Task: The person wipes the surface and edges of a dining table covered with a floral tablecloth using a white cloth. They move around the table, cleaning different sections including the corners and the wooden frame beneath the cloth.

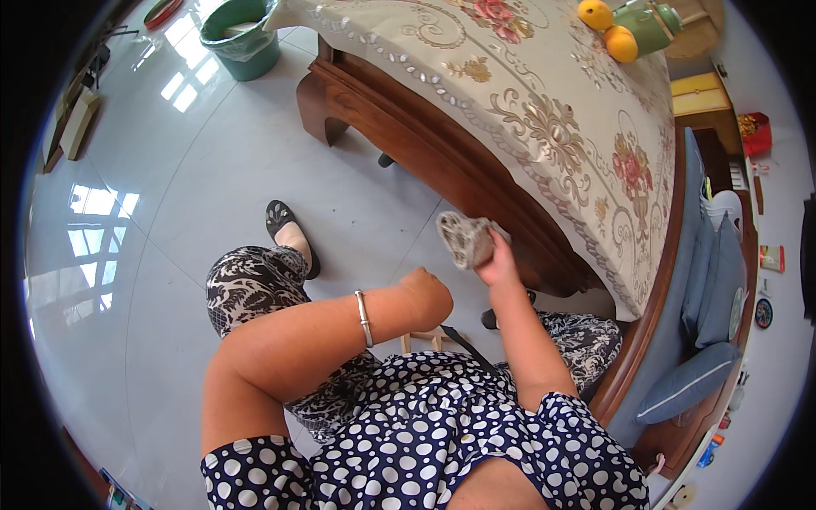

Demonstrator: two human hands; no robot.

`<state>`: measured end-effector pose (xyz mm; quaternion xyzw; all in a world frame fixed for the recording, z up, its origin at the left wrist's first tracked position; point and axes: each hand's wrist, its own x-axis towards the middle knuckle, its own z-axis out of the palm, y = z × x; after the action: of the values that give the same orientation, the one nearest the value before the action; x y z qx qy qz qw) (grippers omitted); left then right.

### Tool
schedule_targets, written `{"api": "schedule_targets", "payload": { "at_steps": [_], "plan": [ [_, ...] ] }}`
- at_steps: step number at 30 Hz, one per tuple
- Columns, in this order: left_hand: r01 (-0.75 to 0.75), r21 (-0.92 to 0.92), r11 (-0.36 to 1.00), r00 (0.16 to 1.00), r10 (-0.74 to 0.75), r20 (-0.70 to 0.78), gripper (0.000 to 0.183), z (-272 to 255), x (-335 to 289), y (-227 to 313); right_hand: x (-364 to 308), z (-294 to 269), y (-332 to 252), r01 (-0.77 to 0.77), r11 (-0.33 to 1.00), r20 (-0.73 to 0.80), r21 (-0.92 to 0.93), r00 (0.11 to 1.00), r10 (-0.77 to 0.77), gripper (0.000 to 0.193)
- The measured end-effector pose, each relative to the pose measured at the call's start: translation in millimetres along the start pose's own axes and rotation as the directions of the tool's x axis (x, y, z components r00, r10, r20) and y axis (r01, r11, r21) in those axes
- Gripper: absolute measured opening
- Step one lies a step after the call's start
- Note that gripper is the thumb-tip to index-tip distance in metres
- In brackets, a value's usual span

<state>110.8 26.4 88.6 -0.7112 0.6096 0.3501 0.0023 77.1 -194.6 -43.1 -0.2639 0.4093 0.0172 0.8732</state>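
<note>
Right hand [497, 265] reaches forward, arm nearly straight, fingers closed in a grip. Left hand [427, 296] is balled in a loose fist, forearm bent across the body, a bangle on its wrist.

A green bucket [242, 38] stands on the floor; two oranges [609, 30] rest on the embroidered tablecloth [544, 119].

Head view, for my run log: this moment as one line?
right hand: holds grey cloth at wooden table edge | left hand: fisted, empty, on knee
</note>
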Motion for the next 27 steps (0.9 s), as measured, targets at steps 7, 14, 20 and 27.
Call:
{"api": "schedule_targets", "payload": {
  "at_steps": [7, 14, 20, 27],
  "plan": [
    [0.007, 0.032, 0.999, 0.994, -0.011, 0.108, 0.020, -5.4, 1.9, -1.3, -53.9, -98.8, -45.2, 0.195, 0.978, -0.331, 0.071, 0.930, -0.161, 0.035],
    [0.026, 0.062, 0.998, 0.993, -0.033, 0.113, 0.018, -1.6, 8.3, -3.5, -36.8, -76.9, -29.8, 0.120, 0.990, -0.278, 0.081, 0.956, -0.093, 0.033],
    [0.044, 0.006, 0.999, 0.989, -0.045, 0.140, 0.020, 29.1, 21.4, -21.6, -67.8, -8.3, -26.7, 0.134, 0.935, 0.107, -0.328, 0.989, -0.104, 0.037],
    [0.104, -0.269, 0.957, 0.952, -0.017, 0.306, 0.029, 134.6, 34.3, -25.8, -97.4, -4.0, -65.1, 0.187, 0.598, 0.305, -0.779, 0.947, 0.101, 0.043]
  ]
}}
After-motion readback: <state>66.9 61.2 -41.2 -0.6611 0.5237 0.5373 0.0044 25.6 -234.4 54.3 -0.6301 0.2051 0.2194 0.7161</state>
